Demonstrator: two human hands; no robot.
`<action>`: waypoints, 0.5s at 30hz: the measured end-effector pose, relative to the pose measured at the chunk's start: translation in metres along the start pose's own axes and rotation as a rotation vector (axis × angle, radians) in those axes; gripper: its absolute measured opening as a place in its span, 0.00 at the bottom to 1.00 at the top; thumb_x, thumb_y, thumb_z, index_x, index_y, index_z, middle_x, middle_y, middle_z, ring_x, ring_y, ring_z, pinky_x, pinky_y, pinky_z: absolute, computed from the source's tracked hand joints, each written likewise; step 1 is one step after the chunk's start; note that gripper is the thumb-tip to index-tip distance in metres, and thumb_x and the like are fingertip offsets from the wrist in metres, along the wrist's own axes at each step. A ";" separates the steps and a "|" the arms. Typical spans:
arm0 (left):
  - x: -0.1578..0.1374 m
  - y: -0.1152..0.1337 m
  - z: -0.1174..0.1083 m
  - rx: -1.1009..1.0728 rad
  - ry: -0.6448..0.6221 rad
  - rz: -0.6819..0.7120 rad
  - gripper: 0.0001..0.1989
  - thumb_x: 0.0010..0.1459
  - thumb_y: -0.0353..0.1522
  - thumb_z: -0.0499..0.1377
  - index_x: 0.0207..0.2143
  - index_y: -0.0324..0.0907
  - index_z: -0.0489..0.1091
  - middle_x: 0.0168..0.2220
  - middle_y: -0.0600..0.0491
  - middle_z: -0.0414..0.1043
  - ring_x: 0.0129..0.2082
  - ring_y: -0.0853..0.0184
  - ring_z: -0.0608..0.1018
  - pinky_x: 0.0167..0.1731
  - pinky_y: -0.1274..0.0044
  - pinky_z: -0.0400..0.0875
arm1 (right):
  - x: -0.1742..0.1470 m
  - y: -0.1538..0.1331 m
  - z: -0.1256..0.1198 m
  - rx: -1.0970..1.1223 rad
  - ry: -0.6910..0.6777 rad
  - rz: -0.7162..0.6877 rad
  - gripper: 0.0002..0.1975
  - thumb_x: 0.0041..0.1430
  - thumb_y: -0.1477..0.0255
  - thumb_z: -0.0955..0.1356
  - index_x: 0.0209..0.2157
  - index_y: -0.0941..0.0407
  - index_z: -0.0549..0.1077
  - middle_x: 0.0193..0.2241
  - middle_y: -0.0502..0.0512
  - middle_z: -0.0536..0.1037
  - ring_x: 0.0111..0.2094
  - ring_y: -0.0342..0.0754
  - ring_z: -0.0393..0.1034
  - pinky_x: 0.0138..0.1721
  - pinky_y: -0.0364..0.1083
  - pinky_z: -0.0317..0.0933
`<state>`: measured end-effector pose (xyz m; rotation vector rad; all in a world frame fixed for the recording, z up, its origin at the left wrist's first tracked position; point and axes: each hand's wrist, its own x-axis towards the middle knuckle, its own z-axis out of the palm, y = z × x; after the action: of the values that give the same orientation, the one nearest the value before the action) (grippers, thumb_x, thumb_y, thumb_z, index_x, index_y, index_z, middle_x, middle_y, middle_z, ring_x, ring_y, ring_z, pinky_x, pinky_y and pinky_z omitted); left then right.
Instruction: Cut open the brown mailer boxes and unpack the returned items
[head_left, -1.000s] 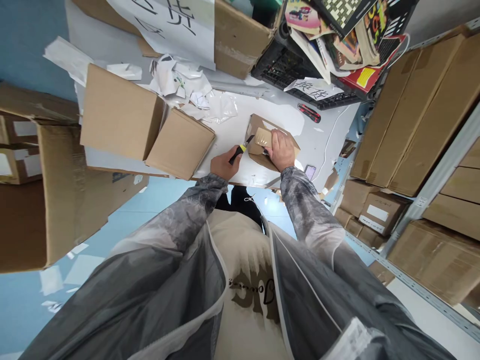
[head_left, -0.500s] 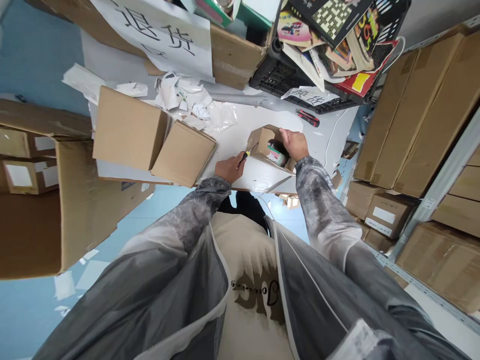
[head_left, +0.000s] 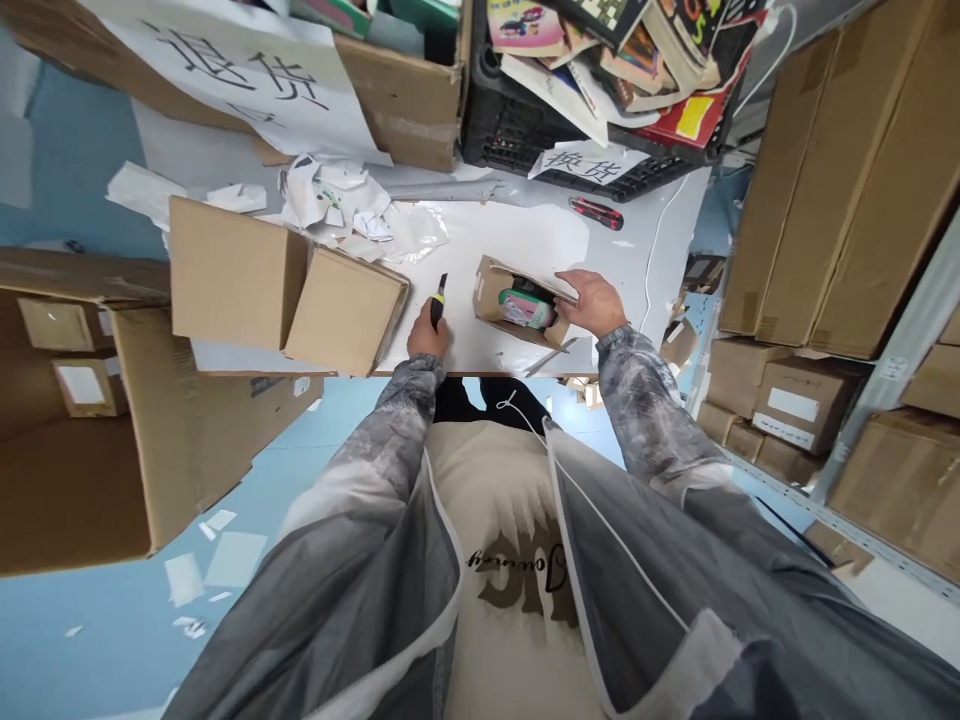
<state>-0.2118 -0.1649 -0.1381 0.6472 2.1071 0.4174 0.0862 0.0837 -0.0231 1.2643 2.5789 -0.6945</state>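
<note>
"What shapes and textures do we see?"

"A small, matte brown cardboard box (head_left: 490,290) lies open on the smooth white worktop (head_left: 461,238). We see the left hand (head_left: 428,338), fingers wrapped round a slim black-and-yellow cutter (head_left: 438,304), blade outward; the right hand (head_left: 595,303) pinches the box flap (head_left: 541,281) in its fingers."

"And what do we find in the containers?"

"In the box, a pink-and-green packet (head_left: 525,309), with something dark beside it that we can't make out. Beyond, a black lattice crate (head_left: 499,125) brims with books (head_left: 637,68)."

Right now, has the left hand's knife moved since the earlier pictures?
Yes, leftward: the knife is now closer to the unmoved brown box beside the left hand.
</note>
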 end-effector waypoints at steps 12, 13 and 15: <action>-0.017 0.064 -0.009 -0.111 0.447 0.376 0.22 0.86 0.44 0.58 0.66 0.40 0.83 0.68 0.30 0.80 0.75 0.41 0.77 0.82 0.47 0.68 | -0.029 -0.001 0.092 0.633 0.091 0.460 0.57 0.75 0.42 0.79 0.91 0.55 0.65 0.84 0.68 0.73 0.87 0.67 0.64 0.89 0.63 0.60; -0.021 0.074 -0.011 -0.072 0.399 0.490 0.21 0.88 0.44 0.56 0.62 0.42 0.84 0.64 0.32 0.82 0.71 0.43 0.80 0.80 0.50 0.72 | -0.025 -0.005 0.098 0.682 0.082 0.465 0.60 0.73 0.43 0.80 0.93 0.55 0.61 0.85 0.68 0.71 0.88 0.67 0.62 0.90 0.63 0.59; -0.027 0.099 -0.008 0.080 0.176 0.672 0.21 0.88 0.43 0.55 0.58 0.44 0.86 0.58 0.36 0.87 0.64 0.45 0.85 0.74 0.54 0.77 | -0.016 -0.012 0.106 0.759 0.076 0.469 0.65 0.71 0.45 0.82 0.94 0.56 0.55 0.86 0.68 0.70 0.88 0.68 0.62 0.90 0.62 0.59</action>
<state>-0.1763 -0.1012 -0.0662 1.4162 2.0309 0.7811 0.0824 0.0141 -0.1060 2.0263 1.9624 -1.6022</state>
